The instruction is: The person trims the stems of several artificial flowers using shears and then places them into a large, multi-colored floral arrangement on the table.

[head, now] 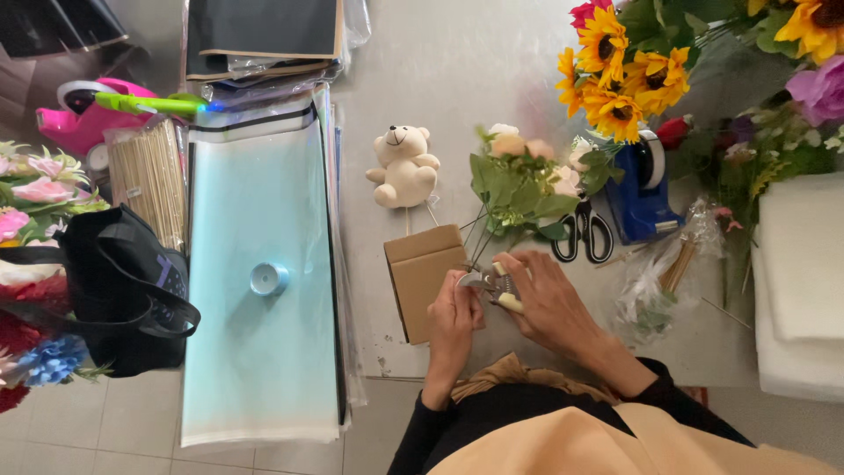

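Note:
My right hand [549, 303] grips a small pair of pliers [498, 286] with pale handles, its jaws pointing left. My left hand [453, 321] pinches the thin stems [479, 242] of a small artificial bouquet [523, 180] right at the pliers' jaws. The bouquet has peach and white roses with green leaves and lies on the grey table [457, 79], heads away from me. Both hands rest over a small brown cardboard box [420, 268].
A cream teddy bear on a stick [404, 165] lies beyond the box. Black scissors [585, 230], a blue tape dispenser [642, 189], sunflowers [620, 75], white foam sheets [804, 281]. Left: light-blue wrapping sheets [259, 290] with a ribbon roll [268, 279], a black bag [123, 290].

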